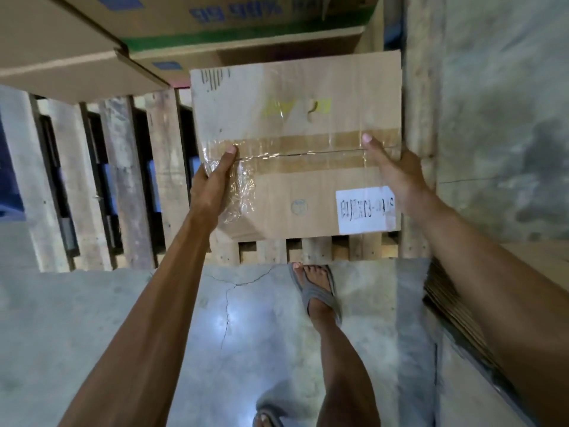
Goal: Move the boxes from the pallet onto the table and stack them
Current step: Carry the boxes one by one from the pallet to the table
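I'm gripping a rectangular cardboard box [295,118], glossy with crinkled tape, between my left hand [212,183] and right hand [397,174], over the slatted wooden pallet [123,180].

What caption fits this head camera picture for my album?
Left hand and right hand hold a taped cardboard box at the wooden pallet.

We log the box [295,118] as plain brown cardboard with faint yellow marks and a darker brown tape [308,140] strip under glossy clear film. Its label [365,209] is white with black print. The pallet [123,180] is weathered grey-brown wood. The carton [246,35] behind carries a green band and blue lettering. Floor [154,303] mottled grey; sandal [320,298] grey.
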A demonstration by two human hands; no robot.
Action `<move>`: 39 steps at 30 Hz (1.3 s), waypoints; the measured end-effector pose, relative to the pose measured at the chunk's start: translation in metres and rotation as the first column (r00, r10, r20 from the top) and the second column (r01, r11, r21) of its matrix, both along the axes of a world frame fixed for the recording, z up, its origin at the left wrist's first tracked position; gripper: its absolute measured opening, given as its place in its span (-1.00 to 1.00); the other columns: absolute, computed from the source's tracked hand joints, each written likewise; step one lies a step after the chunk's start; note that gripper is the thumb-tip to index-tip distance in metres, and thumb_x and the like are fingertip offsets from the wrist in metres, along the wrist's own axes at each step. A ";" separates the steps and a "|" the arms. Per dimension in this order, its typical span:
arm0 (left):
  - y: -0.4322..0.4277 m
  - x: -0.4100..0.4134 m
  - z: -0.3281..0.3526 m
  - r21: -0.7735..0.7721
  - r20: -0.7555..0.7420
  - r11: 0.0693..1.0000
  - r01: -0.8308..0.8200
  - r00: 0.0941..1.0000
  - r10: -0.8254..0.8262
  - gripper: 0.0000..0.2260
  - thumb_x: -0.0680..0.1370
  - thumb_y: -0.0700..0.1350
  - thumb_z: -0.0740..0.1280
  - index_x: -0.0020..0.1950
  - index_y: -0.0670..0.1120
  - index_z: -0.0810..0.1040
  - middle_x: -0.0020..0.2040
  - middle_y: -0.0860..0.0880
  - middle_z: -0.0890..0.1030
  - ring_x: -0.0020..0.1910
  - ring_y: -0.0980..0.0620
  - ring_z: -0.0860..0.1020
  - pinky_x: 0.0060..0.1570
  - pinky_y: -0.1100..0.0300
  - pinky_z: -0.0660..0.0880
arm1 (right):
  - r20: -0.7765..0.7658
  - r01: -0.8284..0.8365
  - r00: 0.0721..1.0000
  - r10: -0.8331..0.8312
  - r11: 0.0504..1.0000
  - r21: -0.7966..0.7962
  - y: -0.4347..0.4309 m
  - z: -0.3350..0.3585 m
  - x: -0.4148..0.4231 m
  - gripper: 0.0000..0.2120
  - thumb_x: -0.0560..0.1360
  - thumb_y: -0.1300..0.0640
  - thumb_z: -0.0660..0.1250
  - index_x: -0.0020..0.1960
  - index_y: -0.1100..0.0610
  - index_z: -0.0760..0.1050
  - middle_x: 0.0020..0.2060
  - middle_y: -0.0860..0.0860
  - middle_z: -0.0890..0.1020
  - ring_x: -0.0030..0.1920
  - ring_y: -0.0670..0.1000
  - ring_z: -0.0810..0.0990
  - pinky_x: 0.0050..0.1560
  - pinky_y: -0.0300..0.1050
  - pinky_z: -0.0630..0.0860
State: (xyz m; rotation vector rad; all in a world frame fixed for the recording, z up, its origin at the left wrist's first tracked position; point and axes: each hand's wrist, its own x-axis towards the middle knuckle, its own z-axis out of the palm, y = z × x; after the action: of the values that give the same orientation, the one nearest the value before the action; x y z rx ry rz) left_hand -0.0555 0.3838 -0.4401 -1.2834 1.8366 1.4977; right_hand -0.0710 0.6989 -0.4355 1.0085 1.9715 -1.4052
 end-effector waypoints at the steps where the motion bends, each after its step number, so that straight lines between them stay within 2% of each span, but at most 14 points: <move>1: 0.000 0.005 0.018 -0.009 0.002 1.000 0.010 1.000 -0.010 -0.58 0.41 0.30 0.50 0.10 0.04 0.67 -0.10 0.11 0.71 -0.09 0.12 0.66 -0.06 0.22 0.57 | -0.014 0.017 1.000 -0.017 1.000 -0.001 0.002 0.014 0.008 -0.45 0.31 -0.41 0.50 0.14 -0.08 0.64 -0.05 -0.25 0.72 0.02 -0.30 0.65 0.05 -0.39 0.55; 4: -0.007 0.020 0.077 -0.014 -0.006 1.000 0.001 1.000 -0.001 -0.48 0.35 0.35 0.52 0.12 0.02 0.61 -0.02 0.12 0.68 0.02 0.11 0.65 0.02 0.20 0.54 | -0.047 0.056 0.997 -0.055 0.998 0.016 -0.006 0.076 0.034 -0.28 0.25 -0.49 0.47 0.27 -0.10 0.59 0.07 -0.20 0.70 0.12 -0.15 0.63 0.19 -0.23 0.51; 7: -0.018 0.033 0.157 -0.061 -0.031 0.998 0.034 0.999 -0.036 -0.05 0.14 0.49 0.55 0.38 -0.03 0.56 0.22 0.08 0.67 0.19 0.11 0.63 0.31 0.06 0.52 | -0.100 0.098 0.991 -0.094 0.994 0.040 -0.016 0.149 0.061 -0.60 0.25 -0.44 0.51 0.00 -0.28 0.62 -0.01 -0.20 0.72 0.11 -0.10 0.67 0.25 -0.07 0.57; 9: -0.028 0.044 0.219 -0.117 -0.071 0.990 0.075 0.994 -0.083 0.10 0.08 0.54 0.53 0.47 -0.03 0.49 0.32 0.05 0.61 0.26 0.06 0.60 0.34 -0.02 0.50 | -0.136 0.115 0.985 -0.107 0.992 0.055 -0.022 0.211 0.081 -0.67 0.30 -0.36 0.54 -0.09 -0.20 0.62 -0.10 -0.23 0.71 0.10 -0.07 0.68 0.20 -0.11 0.58; 11: -0.027 0.054 0.292 -0.138 -0.094 0.983 0.119 0.987 -0.133 0.03 0.10 0.55 0.51 0.41 -0.03 0.54 0.31 -0.05 0.64 0.27 -0.05 0.61 0.32 -0.15 0.52 | -0.186 0.164 0.971 -0.149 0.984 0.066 -0.026 0.276 0.103 -0.61 0.31 -0.32 0.55 0.00 -0.11 0.64 -0.11 -0.23 0.70 0.09 -0.08 0.68 0.14 -0.17 0.57; 14: -0.020 0.067 0.394 -0.166 -0.219 0.962 0.217 0.943 -0.250 -0.15 0.21 0.52 0.49 0.24 -0.09 0.64 0.11 -0.16 0.69 0.15 -0.14 0.65 0.19 -0.23 0.58 | -0.261 0.209 0.949 -0.175 0.972 0.109 -0.024 0.375 0.135 -0.41 0.24 -0.44 0.51 0.11 -0.11 0.60 -0.04 -0.16 0.71 0.03 -0.08 0.67 0.15 -0.02 0.62; 16: -0.008 0.085 0.459 -0.185 -0.318 0.942 0.280 0.890 -0.327 -0.35 0.32 0.46 0.46 0.14 -0.02 0.70 -0.07 -0.08 0.73 0.02 -0.07 0.69 0.11 -0.10 0.62 | -0.356 0.285 0.907 -0.226 0.951 0.123 -0.016 0.443 0.165 -0.48 0.25 -0.43 0.52 0.04 -0.13 0.59 -0.10 -0.17 0.70 -0.04 -0.13 0.67 0.14 0.00 0.63; 19: 0.016 0.100 0.532 -0.212 -0.448 0.915 0.343 0.798 -0.403 -0.58 0.40 0.38 0.46 0.03 0.09 0.69 -0.05 0.18 0.70 -0.01 0.20 0.65 -0.03 0.24 0.55 | -0.492 0.394 0.825 -0.279 0.908 0.146 -0.004 0.533 0.210 -0.48 0.29 -0.31 0.57 0.11 -0.03 0.65 -0.10 -0.19 0.74 -0.03 -0.23 0.69 0.15 -0.11 0.62; 21: 0.037 0.117 0.578 -0.165 -0.520 0.895 0.415 0.734 -0.437 -0.61 0.37 0.38 0.48 0.00 0.12 0.68 -0.01 0.19 0.70 0.03 0.18 0.66 0.08 0.20 0.57 | -0.574 0.493 0.747 -0.336 0.859 0.139 0.006 0.589 0.257 -0.53 0.29 -0.30 0.58 0.09 -0.08 0.66 -0.10 -0.22 0.74 0.00 -0.21 0.70 0.15 -0.11 0.61; 23: 0.062 0.132 0.617 -0.155 -0.567 0.851 0.502 0.660 -0.492 -0.49 0.30 0.45 0.49 0.03 0.11 0.70 0.01 0.14 0.72 0.03 0.12 0.68 0.17 0.04 0.59 | -0.627 0.586 0.686 -0.369 0.791 0.175 0.017 0.636 0.305 -0.53 0.29 -0.34 0.56 0.09 -0.12 0.63 -0.11 -0.23 0.73 0.02 -0.16 0.70 0.14 -0.08 0.61; 29: 0.162 0.194 0.697 -0.158 -0.648 0.600 0.785 0.376 -0.662 -0.19 0.20 0.56 0.45 0.25 0.05 0.64 0.16 0.03 0.71 0.13 -0.04 0.68 0.20 -0.08 0.58 | -0.656 0.807 0.565 -0.500 0.501 0.312 0.042 0.712 0.466 -0.24 0.25 -0.59 0.35 0.25 -0.11 0.60 -0.02 -0.15 0.73 0.06 0.00 0.69 0.14 -0.01 0.60; 33: 0.245 0.283 0.737 -0.234 -0.694 0.348 0.908 0.095 -0.714 -0.29 0.27 0.52 0.45 0.22 0.06 0.66 0.09 0.10 0.72 0.11 0.07 0.66 0.24 -0.06 0.56 | -0.644 0.910 0.413 -0.644 0.269 0.314 0.050 0.735 0.593 -0.19 0.24 -0.63 0.29 0.20 -0.06 0.63 -0.02 -0.08 0.72 0.06 0.06 0.68 0.18 0.06 0.59; 35: 0.273 0.328 0.746 -0.266 -0.687 0.228 0.937 -0.019 -0.726 -0.34 0.34 0.49 0.41 0.16 0.00 0.66 0.07 0.05 0.71 0.10 -0.02 0.64 0.24 -0.05 0.55 | -0.618 0.927 0.357 -0.701 0.183 0.328 0.051 0.740 0.646 -0.17 0.23 -0.65 0.27 0.18 -0.03 0.64 0.01 -0.03 0.73 0.07 0.10 0.69 0.19 0.11 0.59; 39: 0.327 0.423 0.762 -0.265 -0.692 0.037 0.964 -0.163 -0.703 -0.52 0.46 0.38 0.39 0.10 0.02 0.68 0.05 0.06 0.69 0.09 -0.01 0.62 0.17 0.08 0.50 | -0.585 0.942 0.231 -0.777 0.029 0.334 0.054 0.751 0.750 -0.14 0.21 -0.66 0.26 0.11 0.03 0.64 0.00 0.04 0.73 0.02 0.15 0.69 0.13 0.15 0.62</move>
State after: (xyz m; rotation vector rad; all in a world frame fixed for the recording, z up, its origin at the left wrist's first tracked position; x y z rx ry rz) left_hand 0.3673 0.7110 0.3221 1.0229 1.8402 1.2385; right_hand 0.6793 0.7531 0.3156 2.9960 2.0348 -1.3144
